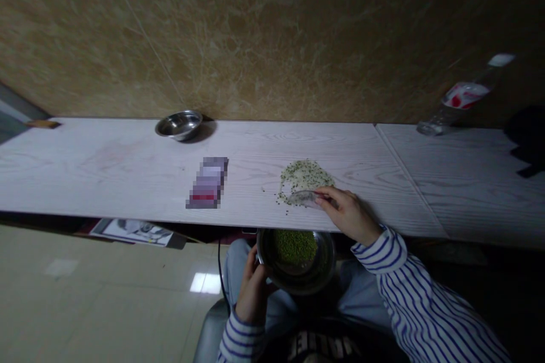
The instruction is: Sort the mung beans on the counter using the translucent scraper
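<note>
a right hand pinches a translucent, curved, scoop-like piece at a pale-and-green grain pile, still loose just beyond that grip, while the left hand clasps a round steel bowl already holding small green beans.

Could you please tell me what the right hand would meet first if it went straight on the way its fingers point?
The right hand, with the clear piece it holds, would probably meet the green and white grains, though height above the table is unclear.
</note>
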A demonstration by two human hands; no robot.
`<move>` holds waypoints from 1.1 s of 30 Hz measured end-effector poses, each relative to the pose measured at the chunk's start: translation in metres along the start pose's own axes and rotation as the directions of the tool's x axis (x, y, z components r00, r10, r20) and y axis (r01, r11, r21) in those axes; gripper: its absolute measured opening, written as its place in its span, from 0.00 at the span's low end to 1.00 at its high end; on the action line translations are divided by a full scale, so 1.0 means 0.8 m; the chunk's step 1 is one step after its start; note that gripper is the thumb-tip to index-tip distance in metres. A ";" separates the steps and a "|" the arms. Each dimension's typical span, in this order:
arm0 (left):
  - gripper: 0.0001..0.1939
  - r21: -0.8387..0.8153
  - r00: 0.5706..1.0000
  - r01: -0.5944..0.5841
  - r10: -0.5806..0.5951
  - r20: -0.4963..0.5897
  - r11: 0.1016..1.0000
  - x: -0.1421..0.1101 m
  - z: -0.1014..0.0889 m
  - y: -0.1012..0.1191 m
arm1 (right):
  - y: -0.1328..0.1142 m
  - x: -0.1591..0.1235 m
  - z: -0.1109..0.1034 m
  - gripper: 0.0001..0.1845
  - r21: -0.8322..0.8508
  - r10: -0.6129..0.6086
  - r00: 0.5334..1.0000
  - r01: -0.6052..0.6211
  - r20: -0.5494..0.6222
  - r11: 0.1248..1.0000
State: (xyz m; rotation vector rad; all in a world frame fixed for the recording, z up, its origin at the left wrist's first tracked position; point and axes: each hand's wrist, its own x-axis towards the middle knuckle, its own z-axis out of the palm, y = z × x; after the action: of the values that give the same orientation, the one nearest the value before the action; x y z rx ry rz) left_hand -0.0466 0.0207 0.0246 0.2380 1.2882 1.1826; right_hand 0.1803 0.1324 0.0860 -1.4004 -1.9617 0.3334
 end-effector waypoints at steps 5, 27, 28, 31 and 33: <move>0.34 -0.026 1.000 0.002 -0.002 0.010 1.000 -0.001 0.001 0.000 | -0.002 -0.001 0.002 0.10 -0.042 -0.013 1.000 0.012 -0.004 0.999; 0.32 -0.025 1.000 0.011 -0.011 0.004 1.000 -0.001 -0.001 0.001 | -0.010 -0.012 0.000 0.11 -0.078 0.008 1.000 -0.007 0.006 0.997; 0.32 -0.027 1.000 0.012 -0.012 0.002 1.000 -0.001 -0.001 0.001 | -0.011 -0.013 0.000 0.11 -0.072 0.010 1.000 -0.010 0.007 0.997; 0.33 -0.023 1.000 0.006 -0.006 -0.003 1.000 0.000 -0.002 0.001 | -0.010 -0.015 0.000 0.12 -0.061 0.015 1.000 -0.015 0.003 0.998; 0.33 -0.012 1.000 0.006 -0.006 -0.005 1.000 0.001 -0.002 0.000 | -0.008 -0.016 0.000 0.12 -0.059 0.021 1.000 -0.021 -0.002 0.998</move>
State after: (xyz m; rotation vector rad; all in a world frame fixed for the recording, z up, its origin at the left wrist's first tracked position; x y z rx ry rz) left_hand -0.0482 0.0202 0.0235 0.2228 1.2849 1.1859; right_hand 0.1783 0.1186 0.0849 -1.4594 -1.9713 0.2865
